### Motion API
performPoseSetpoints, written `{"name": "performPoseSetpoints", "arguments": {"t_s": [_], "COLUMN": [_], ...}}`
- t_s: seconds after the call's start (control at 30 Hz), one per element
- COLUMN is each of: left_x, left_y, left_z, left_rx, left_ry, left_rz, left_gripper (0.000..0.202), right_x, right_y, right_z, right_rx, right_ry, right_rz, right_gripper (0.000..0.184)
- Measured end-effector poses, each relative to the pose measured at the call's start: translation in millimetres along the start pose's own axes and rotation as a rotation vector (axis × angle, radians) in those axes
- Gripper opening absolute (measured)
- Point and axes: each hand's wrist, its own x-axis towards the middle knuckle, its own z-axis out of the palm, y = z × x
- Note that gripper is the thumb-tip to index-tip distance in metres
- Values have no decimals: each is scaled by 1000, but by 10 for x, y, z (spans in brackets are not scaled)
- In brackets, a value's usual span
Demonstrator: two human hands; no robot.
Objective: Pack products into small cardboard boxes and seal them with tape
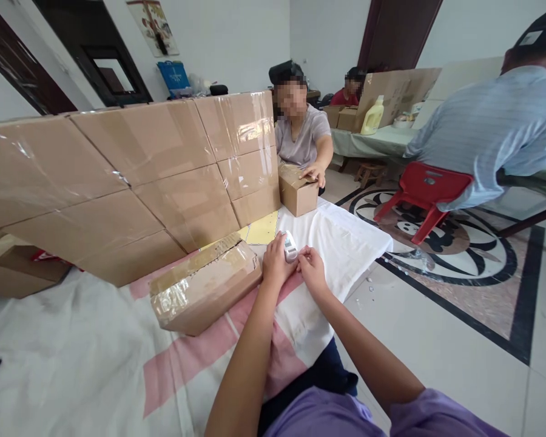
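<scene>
My left hand (275,262) is closed around a small white rounded object (290,247) with a greyish patch on its face; its exact kind I cannot make out. Just to the right, my right hand (311,267) has its fingertips pinched together close beside that object. Whatever those fingertips hold, if anything, is too small to see. Both hands are above the cloth-covered table (341,233), near its right edge. Left of them lies a long taped cardboard box (209,282), close to my left wrist.
Taped cardboard boxes (173,164) form a wall across the table. Opposite, a person (304,136) rests a hand on a smaller box (298,191). Yellow sheets (262,229) lie by the wall. At right, another person sits on a red chair (432,185). Small bits litter the floor.
</scene>
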Motion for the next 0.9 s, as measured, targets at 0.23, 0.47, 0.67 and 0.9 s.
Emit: {"name": "performPoseSetpoints", "arguments": {"t_s": [0.23, 0.47, 0.67, 0.9], "left_x": [-6, -17, 10, 16], "left_y": [42, 57, 35, 46], "left_z": [25, 14, -15, -12], "left_rx": [132, 159, 165, 171], "left_ry": [-2, -10, -36, -39], "left_rz": [-61, -65, -45, -49], "left_gripper": [78, 76, 77, 77], "right_x": [19, -2, 9, 22], "right_y": [59, 3, -13, 3], "right_z": [-16, -30, -39, -39], "right_rx": [-196, -350, -399, -413], "right_ry": [-20, -80, -95, -94], "right_rz": [-106, -162, -183, -187], "right_gripper": [30, 43, 43, 44]}}
